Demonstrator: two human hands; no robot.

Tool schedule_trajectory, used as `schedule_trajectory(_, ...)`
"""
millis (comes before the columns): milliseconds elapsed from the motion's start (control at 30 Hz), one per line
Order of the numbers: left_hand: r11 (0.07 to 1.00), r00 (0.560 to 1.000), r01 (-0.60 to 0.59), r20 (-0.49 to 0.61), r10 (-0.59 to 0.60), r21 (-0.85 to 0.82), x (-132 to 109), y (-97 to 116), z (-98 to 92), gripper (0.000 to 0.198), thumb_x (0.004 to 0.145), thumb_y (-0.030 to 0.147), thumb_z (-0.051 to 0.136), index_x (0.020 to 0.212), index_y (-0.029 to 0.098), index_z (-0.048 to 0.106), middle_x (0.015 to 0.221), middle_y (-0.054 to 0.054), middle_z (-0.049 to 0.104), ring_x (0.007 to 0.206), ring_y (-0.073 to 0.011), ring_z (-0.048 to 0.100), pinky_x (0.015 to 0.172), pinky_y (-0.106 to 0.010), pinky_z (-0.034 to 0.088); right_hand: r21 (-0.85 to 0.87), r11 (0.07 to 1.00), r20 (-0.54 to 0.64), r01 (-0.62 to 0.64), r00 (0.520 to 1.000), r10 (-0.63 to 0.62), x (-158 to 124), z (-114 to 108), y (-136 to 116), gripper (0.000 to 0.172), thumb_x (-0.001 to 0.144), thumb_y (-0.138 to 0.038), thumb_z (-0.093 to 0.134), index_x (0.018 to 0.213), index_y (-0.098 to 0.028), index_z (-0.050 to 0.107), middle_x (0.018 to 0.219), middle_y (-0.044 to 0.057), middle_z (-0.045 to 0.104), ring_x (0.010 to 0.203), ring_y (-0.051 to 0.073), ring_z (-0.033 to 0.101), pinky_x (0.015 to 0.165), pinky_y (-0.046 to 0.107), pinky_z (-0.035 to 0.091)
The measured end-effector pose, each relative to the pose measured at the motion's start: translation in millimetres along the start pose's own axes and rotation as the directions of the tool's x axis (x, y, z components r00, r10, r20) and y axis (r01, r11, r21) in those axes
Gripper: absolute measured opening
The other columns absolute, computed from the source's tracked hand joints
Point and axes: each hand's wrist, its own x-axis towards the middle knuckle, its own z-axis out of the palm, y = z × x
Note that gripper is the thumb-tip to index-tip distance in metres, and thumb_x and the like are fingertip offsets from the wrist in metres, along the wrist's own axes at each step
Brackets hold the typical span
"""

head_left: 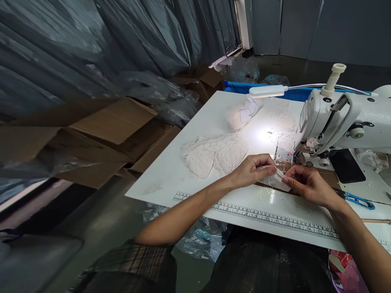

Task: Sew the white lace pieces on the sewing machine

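Note:
Between my two hands is a small piece of white lace fabric [273, 182], just in front of the sewing machine [324, 118]. My left hand [255, 169] pinches its upper left edge between thumb and fingers. On the right side, my right hand [307, 183] grips the other end in a similar pinch. The machine's needle and presser foot area [297, 156] lies a little beyond the fabric, lit by a lamp [269, 91]. To the left of my left hand, cream lace pieces [216, 156] lie flat on the white table [165, 179].
Blue-handled scissors [359, 200] and a black phone [347, 166] lie to the right. A bundle of pale fabric [244, 113] sits farther back. A printed ruler [265, 217] runs along the table's front edge. Open cardboard boxes [113, 122] stand to the left.

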Motion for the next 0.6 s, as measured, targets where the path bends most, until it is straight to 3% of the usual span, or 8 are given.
schedule_trajectory(133,1.000,0.999,-0.016,0.048,0.016,-0.011,-1,-4,6.7,0.031,0.082,0.043,0.068,0.093,0.016,0.060,0.088,-0.003,0.062,0.079,-0.0112,0.059,0.071,-0.025,0.048,0.110,0.991,0.026,-0.075,0.997,0.072,3,4,3,0.045,0.076,-0.063,0.069,0.078,-0.018,0.063,0.063,-0.003,0.050,0.056,0.009,0.040,0.048,0.024,0.030)
schedule_trajectory(233,1.000,1.000,-0.015,0.028,0.015,-0.001,-2,-6,11.4,0.038,0.078,0.039,0.075,0.103,0.017,0.058,0.078,0.002,0.060,0.076,-0.0112,0.060,0.075,-0.027,0.050,0.206,0.966,0.029,-0.155,0.988,0.153,4,4,1,0.046,0.066,-0.061,0.078,0.074,-0.018,0.064,0.060,-0.004,0.050,0.053,0.007,0.037,0.047,0.023,0.026)
schedule_trajectory(400,0.996,0.998,-0.051,0.050,0.048,0.069,-3,-6,10.1,0.038,0.080,0.035,0.072,0.111,0.018,0.058,0.071,0.004,0.061,0.070,-0.0108,0.058,0.073,-0.027,0.049,0.454,0.834,0.060,-0.313,0.945,0.322,3,-4,-5,0.054,0.051,-0.060,0.087,0.069,-0.018,0.058,0.050,-0.008,0.042,0.045,0.004,0.028,0.044,0.023,0.019)
schedule_trajectory(500,0.975,0.992,-0.113,0.073,0.101,0.190,-2,-7,8.4,0.037,0.080,0.037,0.073,0.109,0.018,0.062,0.070,0.003,0.062,0.070,-0.0110,0.058,0.074,-0.027,0.050,0.507,0.812,0.048,-0.289,0.950,0.308,3,-3,-4,0.056,0.054,-0.062,0.086,0.072,-0.018,0.056,0.052,-0.008,0.044,0.045,0.004,0.030,0.044,0.022,0.018)
schedule_trajectory(600,0.951,0.985,-0.155,0.111,0.129,0.267,-1,-9,9.6,0.029,0.084,0.042,0.070,0.101,0.018,0.069,0.076,0.000,0.068,0.070,-0.0112,0.060,0.070,-0.025,0.049,0.505,0.842,0.002,-0.190,0.976,0.219,3,6,0,0.056,0.061,-0.066,0.081,0.076,-0.020,0.054,0.052,-0.008,0.045,0.045,0.005,0.033,0.043,0.022,0.019)
